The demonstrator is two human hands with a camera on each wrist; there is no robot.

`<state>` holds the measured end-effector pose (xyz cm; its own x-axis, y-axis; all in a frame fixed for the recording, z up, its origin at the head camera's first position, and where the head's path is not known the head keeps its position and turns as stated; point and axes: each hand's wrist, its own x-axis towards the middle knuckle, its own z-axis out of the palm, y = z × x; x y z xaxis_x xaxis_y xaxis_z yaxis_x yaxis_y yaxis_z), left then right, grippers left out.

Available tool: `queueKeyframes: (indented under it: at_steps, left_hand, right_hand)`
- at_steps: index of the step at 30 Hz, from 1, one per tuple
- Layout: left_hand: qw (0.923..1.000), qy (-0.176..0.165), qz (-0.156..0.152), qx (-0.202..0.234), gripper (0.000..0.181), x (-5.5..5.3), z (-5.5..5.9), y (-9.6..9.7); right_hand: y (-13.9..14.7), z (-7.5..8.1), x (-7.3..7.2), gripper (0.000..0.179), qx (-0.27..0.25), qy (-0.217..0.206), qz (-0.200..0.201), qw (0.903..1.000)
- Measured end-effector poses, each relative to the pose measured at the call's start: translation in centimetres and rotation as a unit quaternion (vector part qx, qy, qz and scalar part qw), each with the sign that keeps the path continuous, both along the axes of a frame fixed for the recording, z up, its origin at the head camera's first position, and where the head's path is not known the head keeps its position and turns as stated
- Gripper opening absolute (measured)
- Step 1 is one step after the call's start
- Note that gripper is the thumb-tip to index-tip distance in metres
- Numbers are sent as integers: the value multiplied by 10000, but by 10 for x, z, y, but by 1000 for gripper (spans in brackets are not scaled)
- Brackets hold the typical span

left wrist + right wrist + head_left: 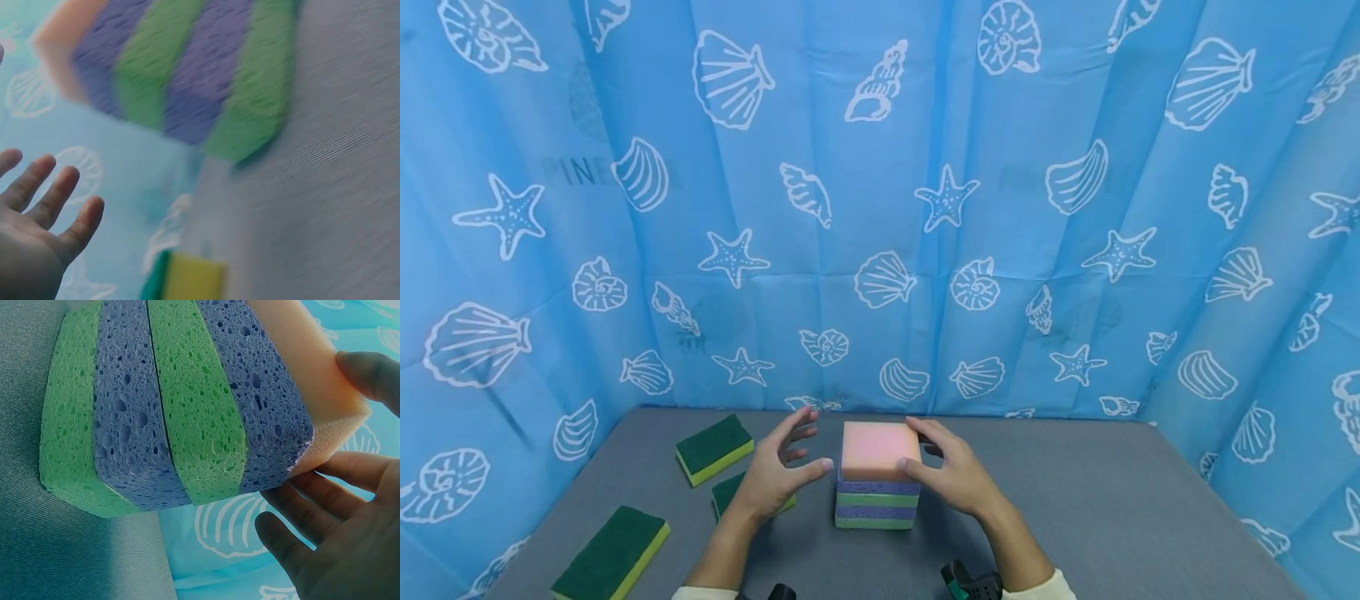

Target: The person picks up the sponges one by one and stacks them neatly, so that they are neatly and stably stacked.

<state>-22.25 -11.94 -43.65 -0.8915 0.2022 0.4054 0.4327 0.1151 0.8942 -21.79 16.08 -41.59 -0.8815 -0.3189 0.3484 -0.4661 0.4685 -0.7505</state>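
A stack of sponges stands on the grey table, with purple sponges (pixel 880 487) and green sponges (pixel 876 524) alternating below a peach sponge (pixel 872 446) on top. My right hand (pixel 958 479) holds the peach sponge by its right side, thumb at the front and a finger at the back. In the right wrist view, the other fingers of that hand (pixel 350 525) spread beside the stack's upper layers. To the left of the stack is my left hand (pixel 775 475), its fingers spread and apart from the sponges. The left wrist view shows nothing in its palm.
Three green-and-yellow scrub sponges lie on the left of the grey table (pixel 1090 500): a far one (pixel 715 446), a near one (pixel 613 554), and one partly hidden behind my left wrist (pixel 727 492). A blue shell-print curtain (pixel 880 208) hangs behind the table.
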Motion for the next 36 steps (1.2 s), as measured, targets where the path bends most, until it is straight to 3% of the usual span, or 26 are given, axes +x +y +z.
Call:
queueKeyframes:
  at_steps: [5, 11, 16, 20, 24, 30, 36]
  left_hand:
    - [9970, 575, 520, -46, 73, 0, 12, -23]
    - [9936, 597, 934, -211, 73, 1, 14, -42]
    - [9907, 290, 1126, -708, 74, 4, -1, -53]
    - [9837, -221, 1431, -1065, 76, 10, -17, -64]
    - [9779, -703, 1520, -1251, 79, 15, -28, -76]
    - [9714, -1250, 1548, -1293, 82, 20, -34, -86]
    - [9668, -1449, 1420, -1555, 85, 18, -36, -91]
  right_hand:
    - [1, 0, -1, 61, 41, -34, -43, 10000]
    - [5, -1, -1, 58, -125, -98, -37, 9999]
    - [6, -4, 1, 58, -205, -135, 52, 9997]
    - [3, -3, 2, 58, -225, -105, 152, 9996]
    - [0, -2, 2, 58, -266, -118, 189, 9994]
    - [-2, 0, 2, 58, -264, -191, 201, 9993]
    - [-1, 2, 1, 57, -283, -151, 226, 9992]
